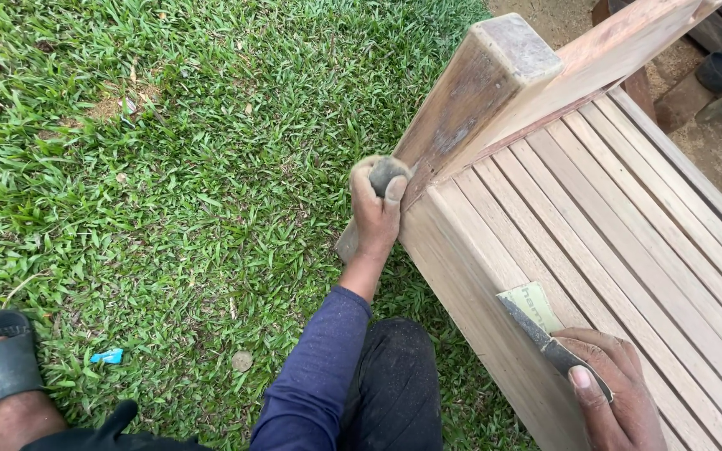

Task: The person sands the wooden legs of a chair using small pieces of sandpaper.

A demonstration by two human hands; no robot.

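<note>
**Wood under the sandpaper**

We press a folded grey sanding pad (388, 173) in our left hand (375, 215) against the bench leg (470, 92). Our right hand (616, 388) pins a sandpaper sheet (536, 317) at the slatted bench's (628, 209) front edge. We'd best keep pressure even, working along the grain.

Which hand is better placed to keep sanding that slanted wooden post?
Likely the left hand: its sandpaper pad is already pressed against the slanted post. The right hand only rests a folded sandpaper sheet on the slatted seat.
</note>
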